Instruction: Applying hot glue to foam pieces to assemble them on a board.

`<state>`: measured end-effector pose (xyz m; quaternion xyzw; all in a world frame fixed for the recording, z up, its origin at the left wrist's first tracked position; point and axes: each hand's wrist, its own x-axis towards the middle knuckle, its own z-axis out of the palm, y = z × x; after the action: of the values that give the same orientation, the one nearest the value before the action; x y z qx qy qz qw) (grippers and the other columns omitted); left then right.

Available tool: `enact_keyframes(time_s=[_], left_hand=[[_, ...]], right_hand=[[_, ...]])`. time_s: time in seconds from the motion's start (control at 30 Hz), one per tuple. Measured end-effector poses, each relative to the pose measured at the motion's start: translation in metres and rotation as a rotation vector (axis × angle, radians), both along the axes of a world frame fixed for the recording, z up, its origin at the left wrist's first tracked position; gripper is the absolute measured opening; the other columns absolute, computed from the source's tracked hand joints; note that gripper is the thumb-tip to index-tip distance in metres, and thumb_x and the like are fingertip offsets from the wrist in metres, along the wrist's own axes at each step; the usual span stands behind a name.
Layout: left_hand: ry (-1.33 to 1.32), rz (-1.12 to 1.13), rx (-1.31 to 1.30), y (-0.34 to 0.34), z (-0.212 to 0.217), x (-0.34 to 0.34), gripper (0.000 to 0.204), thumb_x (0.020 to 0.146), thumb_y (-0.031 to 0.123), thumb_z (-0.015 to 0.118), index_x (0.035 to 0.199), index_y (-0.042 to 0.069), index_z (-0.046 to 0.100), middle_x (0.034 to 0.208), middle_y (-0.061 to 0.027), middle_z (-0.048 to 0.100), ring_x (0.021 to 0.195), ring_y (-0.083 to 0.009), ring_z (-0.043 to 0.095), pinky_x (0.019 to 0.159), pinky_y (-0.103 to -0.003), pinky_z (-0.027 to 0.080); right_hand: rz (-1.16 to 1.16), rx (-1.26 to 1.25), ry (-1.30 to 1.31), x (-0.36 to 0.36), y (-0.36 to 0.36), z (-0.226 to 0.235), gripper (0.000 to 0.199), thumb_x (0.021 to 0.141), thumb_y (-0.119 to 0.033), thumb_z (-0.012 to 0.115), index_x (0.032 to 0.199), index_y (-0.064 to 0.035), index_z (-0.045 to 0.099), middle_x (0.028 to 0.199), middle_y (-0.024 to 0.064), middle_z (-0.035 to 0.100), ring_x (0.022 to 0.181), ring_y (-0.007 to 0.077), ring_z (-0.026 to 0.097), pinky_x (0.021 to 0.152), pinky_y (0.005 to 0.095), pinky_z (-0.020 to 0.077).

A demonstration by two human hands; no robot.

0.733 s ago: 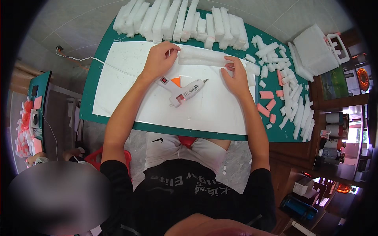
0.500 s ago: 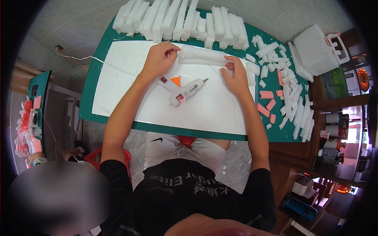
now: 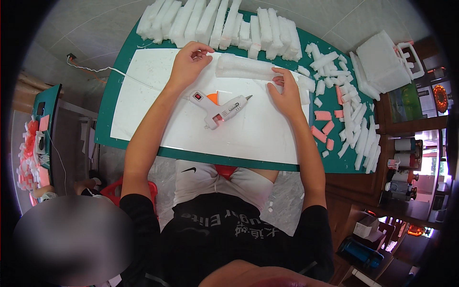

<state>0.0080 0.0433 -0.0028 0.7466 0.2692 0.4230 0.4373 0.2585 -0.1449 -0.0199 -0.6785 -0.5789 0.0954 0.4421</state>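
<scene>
A long white foam block point(image 3: 244, 67) lies across the far part of a white sheet point(image 3: 143, 105) on the green mat point(image 3: 112, 91). My right hand point(image 3: 287, 91) grips the block's right end with its fingertips. Just left of the block's other end, my left hand point(image 3: 189, 62) hovers with loosely curled fingers and holds nothing. A white hot glue gun point(image 3: 221, 110) with an orange trigger lies on the sheet between my hands, nozzle pointing right.
A row of long white foam strips point(image 3: 215, 21) lines the mat's far edge. Several small white and pink foam pieces point(image 3: 342, 110) are scattered at the right. A white foam box point(image 3: 380, 64) stands at the far right. The glue gun's cable point(image 3: 95, 71) runs off to the left.
My left hand has come off the foam block's left end and moved slightly left. My right hand stays at the block's right end. The glue gun has not moved.
</scene>
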Motion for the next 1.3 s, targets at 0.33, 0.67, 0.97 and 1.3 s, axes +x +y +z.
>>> enact_keyframes(time_s=[0.33,0.67,0.97,1.3], left_hand=[[-0.032,-0.046,-0.298,0.0041,0.0029,-0.0036,0.018,0.086,0.004,0.073,0.105,0.003,0.071,0.097,-0.0029,0.065,0.088,-0.0084,0.061,0.079,-0.023,0.048],[-0.016,-0.081,-0.316,0.0019,0.0069,-0.0049,0.02,0.087,0.003,0.071,0.107,0.001,0.069,0.099,-0.0019,0.066,0.093,-0.0074,0.06,0.082,-0.022,0.048],[-0.055,-0.081,-0.317,0.005,0.0039,-0.0044,0.026,0.084,-0.001,0.071,0.11,0.002,0.071,0.097,-0.0027,0.064,0.091,-0.0093,0.061,0.083,-0.022,0.05],[-0.053,-0.07,-0.325,0.001,0.0095,-0.0054,0.027,0.082,-0.001,0.069,0.109,0.004,0.07,0.093,0.0005,0.059,0.09,-0.0071,0.059,0.082,-0.021,0.048]], right_hand=[[0.003,-0.006,-0.001,0.0002,0.0001,-0.0005,0.046,0.082,-0.004,0.069,0.126,-0.0072,0.056,0.118,0.0138,0.059,0.099,0.026,0.063,0.091,0.0348,0.0507],[0.009,-0.038,-0.014,0.0013,0.0,0.0006,0.049,0.083,-0.006,0.07,0.13,-0.0058,0.054,0.124,0.011,0.06,0.102,0.0203,0.062,0.094,0.0325,0.0504],[0.015,-0.007,0.0,0.0003,0.0,0.0001,0.049,0.082,-0.005,0.069,0.129,-0.0079,0.055,0.122,0.0129,0.059,0.098,0.0252,0.062,0.091,0.035,0.0507],[0.016,-0.004,-0.016,0.0007,0.0002,-0.0004,0.049,0.081,-0.005,0.069,0.129,-0.0075,0.055,0.122,0.0126,0.059,0.099,0.0252,0.062,0.091,0.0349,0.0507]])
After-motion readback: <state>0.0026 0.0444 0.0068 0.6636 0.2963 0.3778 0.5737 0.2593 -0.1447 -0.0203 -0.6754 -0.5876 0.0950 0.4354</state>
